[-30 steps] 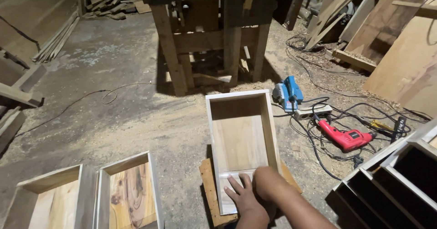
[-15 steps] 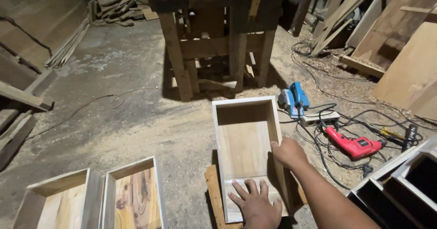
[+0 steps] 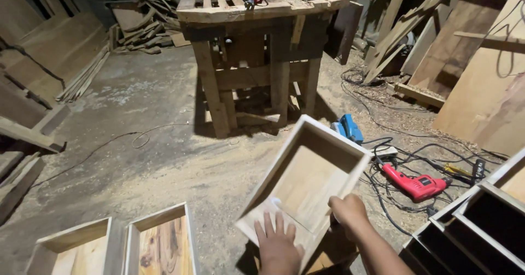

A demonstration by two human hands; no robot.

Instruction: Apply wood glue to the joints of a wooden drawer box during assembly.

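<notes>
A shallow open wooden drawer box (image 3: pixel 306 182) is lifted off the floor and tilted, its far end up and to the right. My left hand (image 3: pixel 279 245) lies flat with spread fingers on the box's near inside bottom. My right hand (image 3: pixel 350 215) grips the box's right side wall near the front corner. Under the box, a flat wooden board (image 3: pixel 328 256) lies on the floor, mostly hidden.
Two more drawer boxes (image 3: pixel 115 247) lie on the sawdust floor at lower left. A wooden workbench (image 3: pixel 257 51) stands ahead. A red drill (image 3: pixel 415 186), a blue power tool (image 3: pixel 347 128) and tangled cables lie right. Dark shelving (image 3: pixel 476 231) and leaning boards fill the right side.
The drawer box lay flat on the board before; now both hands have raised and turned it to the right. My head has also lifted, so more of the workbench shows.
</notes>
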